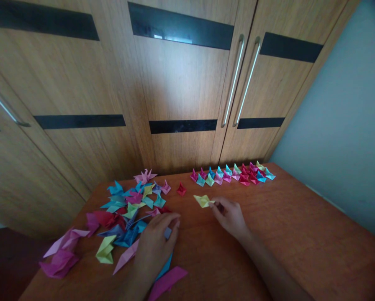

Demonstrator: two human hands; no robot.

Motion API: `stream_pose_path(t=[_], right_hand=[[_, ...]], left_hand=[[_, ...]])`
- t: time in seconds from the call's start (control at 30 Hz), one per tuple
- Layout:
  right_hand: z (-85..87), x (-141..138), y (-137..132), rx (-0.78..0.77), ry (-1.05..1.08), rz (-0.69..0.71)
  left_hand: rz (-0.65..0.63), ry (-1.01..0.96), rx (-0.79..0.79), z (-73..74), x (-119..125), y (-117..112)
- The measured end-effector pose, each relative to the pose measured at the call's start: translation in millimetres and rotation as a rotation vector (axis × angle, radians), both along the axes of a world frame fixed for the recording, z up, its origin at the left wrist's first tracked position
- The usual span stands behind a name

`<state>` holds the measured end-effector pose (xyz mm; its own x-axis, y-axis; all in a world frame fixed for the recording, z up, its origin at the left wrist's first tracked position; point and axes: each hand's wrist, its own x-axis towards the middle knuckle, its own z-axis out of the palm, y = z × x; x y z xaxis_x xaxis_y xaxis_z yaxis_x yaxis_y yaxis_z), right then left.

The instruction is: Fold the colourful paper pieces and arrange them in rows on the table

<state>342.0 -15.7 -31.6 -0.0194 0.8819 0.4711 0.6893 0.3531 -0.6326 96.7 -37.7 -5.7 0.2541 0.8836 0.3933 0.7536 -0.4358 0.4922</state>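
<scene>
My right hand (pixel 229 215) pinches one tip of a pale yellow folded-paper origami piece (pixel 203 201), held just over the table to the right of the pile. My left hand (pixel 156 242) is curled at the right edge of a loose pile of coloured origami pieces (pixel 127 209). A small lavender folded paper (pixel 168 233) shows between its thumb and fingers; most of it is hidden. Beneath and beside the left wrist lie a blue paper piece (pixel 165 267) and a magenta one (pixel 168 282). A single red origami piece (pixel 181 189) stands between the pile and the yellow one.
Small origami pieces in several colours stand in rows (pixel 227 175) along the back of the brown wooden table (pixel 300 225). Behind it rises a wooden wardrobe (pixel 181 83) with metal handles (pixel 234 83). A pale wall (pixel 341 138) borders the right side.
</scene>
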Motion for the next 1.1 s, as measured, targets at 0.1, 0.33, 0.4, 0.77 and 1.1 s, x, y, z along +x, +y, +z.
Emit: stream_pose_path(t=[0.1,0.33,0.4,0.77,1.1], right_hand=[[-8.6,35.9,14.5,0.013,-0.034,-0.274],[-28.8,89.4,33.7,-0.354,-0.338,-0.722],[-30.4,90.0,36.8,-0.463,-0.408,-0.732],[-27.0,86.2,60.2,-0.509,-0.47,-0.746],[-28.6,87.2,63.2,-0.507,-0.459,-0.755]], left_hand=[[-0.022,-0.013,-0.02,0.6,2.7,-2.2],[-0.077,-0.037,-0.062,3.9,8.0,-8.8],[-0.082,-0.039,-0.06,3.2,7.6,-9.2],[-0.078,-0.06,-0.08,5.7,6.4,-12.4],[-0.071,-0.033,-0.1,3.9,5.6,-11.3]])
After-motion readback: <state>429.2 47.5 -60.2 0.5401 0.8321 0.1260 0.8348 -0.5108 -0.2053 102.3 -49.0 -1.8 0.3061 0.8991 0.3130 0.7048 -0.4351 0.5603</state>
